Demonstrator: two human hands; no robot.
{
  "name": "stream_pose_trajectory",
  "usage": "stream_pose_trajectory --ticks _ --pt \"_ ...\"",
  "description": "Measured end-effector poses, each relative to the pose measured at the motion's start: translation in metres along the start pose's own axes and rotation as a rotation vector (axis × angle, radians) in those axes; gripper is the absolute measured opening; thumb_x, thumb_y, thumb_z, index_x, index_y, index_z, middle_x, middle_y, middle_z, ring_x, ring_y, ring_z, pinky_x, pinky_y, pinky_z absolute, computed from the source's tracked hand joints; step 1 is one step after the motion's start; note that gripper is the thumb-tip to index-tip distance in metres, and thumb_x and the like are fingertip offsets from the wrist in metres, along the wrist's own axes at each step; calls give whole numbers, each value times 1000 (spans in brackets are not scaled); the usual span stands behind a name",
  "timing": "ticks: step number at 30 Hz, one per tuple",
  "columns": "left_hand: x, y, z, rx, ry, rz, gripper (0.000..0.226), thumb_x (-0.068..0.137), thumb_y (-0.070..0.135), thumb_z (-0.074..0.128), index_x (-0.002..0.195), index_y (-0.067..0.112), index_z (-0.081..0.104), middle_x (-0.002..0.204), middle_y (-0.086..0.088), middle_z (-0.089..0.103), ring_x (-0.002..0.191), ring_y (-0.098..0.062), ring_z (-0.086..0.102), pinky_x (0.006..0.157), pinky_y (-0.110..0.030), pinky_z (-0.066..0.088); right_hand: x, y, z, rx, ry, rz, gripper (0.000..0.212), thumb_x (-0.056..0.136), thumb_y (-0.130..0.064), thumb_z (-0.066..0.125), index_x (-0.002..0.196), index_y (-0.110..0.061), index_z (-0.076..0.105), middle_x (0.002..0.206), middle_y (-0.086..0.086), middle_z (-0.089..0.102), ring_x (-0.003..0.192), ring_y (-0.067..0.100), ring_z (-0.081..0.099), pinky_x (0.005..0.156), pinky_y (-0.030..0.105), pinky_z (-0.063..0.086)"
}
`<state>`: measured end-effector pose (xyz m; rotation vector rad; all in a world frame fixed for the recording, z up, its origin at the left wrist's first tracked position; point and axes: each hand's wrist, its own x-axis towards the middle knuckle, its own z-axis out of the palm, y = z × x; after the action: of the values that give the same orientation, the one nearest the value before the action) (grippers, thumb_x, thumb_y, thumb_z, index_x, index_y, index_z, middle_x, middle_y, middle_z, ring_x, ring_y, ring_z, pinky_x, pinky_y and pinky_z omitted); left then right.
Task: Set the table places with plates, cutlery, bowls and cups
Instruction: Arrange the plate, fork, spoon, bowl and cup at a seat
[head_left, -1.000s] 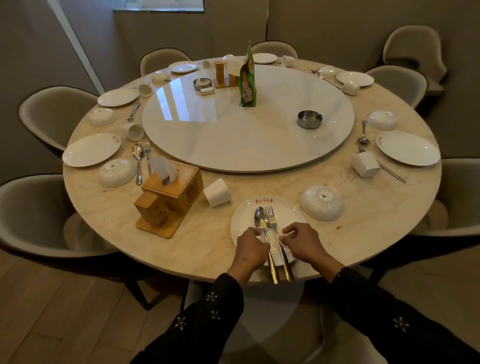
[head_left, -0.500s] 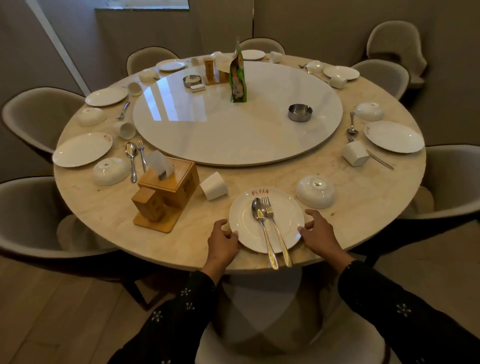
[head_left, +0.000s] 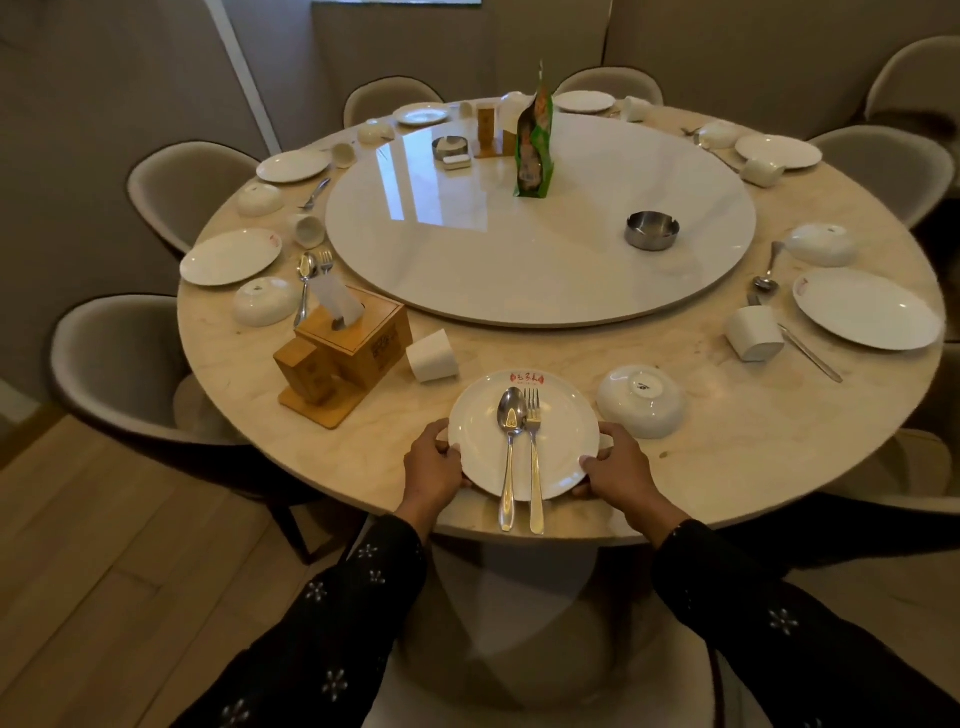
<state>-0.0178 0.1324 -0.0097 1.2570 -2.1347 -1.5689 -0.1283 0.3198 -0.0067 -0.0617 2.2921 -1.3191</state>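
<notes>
Two hands (head_left: 435, 462) (head_left: 618, 467) grip plate (head_left: 478, 431) between them

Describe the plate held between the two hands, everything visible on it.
The plate is round, white and glossy, seemingly ceramic, with a red printed mark at its far rim. It lies flat at the near table edge. A spoon and fork lie side by side on it, handles overhanging toward the person. The left hand and right hand hold opposite rims.
</notes>
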Motion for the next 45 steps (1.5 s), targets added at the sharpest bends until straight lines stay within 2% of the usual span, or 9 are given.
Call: stream_pose_trajectory --ticks 3,5,8,10,14,20,26,38,45 --pt "1 -1 -1 -6 3 -3 44 96 7 51 139 18 45 121 -14 56 79 -16 63 46 -15 52 2 1 0 10 -23 -8 53 89 0 57 136 -17 39 116 17 58 70 22 69 48 22 55" --pt "1 0 -3 2 -13 -9 44 97 9 52 139 19 45 115 -11 57 81 -17 65 51 -18 55 2 -1 1 -40 0 -40 53 88 -2 59 136 -14 40 123 17 56 93 27 66 67 27 56" --pt "7 2 -13 131 0 17 42 96 16 55 137 19 45 120 -9 59 94 -18 62 80 -28 56 3 -5 4 -330 93 -205 59 87 -10 61 140 -12 36 139 12 41 126 30 43 99 36 41" --pt "19 8 -24 292 29 97 41 95 22 57 134 20 47 122 -5 58 101 -15 56 88 -27 48 2 -13 8 -461 99 -333 61 89 -14 60 144 -16 33 144 7 35 132 26 37 105 37 37" --pt "53 31 -48 511 51 324 35 92 26 60 126 22 53 124 0 55 110 -15 54 97 -37 49 3 -26 24 -636 -47 -429 58 93 -15 55 146 -19 33 151 4 33 136 21 35 107 32 36" --pt "107 70 -62 737 12 561 54 89 29 64 138 19 43 141 -5 43 130 -24 43 105 -42 42 12 -21 32 -765 -22 -382 50 93 -18 55 140 -14 39 143 5 41 128 21 42 103 30 38" --pt "141 73 -56 892 -176 434 80 80 31 74 146 35 28 149 -8 35 135 -29 37 109 -48 36 15 -11 33 -825 13 -469 46 94 -22 52 139 -16 41 142 2 41 127 18 42 102 28 38" --pt "142 71 -50 627 -241 454 69 71 21 83 124 26 39 128 -6 52 113 -24 53 90 -35 51 12 -14 34 -843 12 -460 48 96 -24 51 141 -17 38 145 2 38 129 18 40 104 29 37" --pt "135 80 -68 567 -401 434 92 69 13 84 144 18 32 141 -6 43 130 -24 42 110 -42 38 10 -16 37 -821 4 -443 49 96 -21 51 142 -16 37 146 3 37 130 19 39 104 30 38"
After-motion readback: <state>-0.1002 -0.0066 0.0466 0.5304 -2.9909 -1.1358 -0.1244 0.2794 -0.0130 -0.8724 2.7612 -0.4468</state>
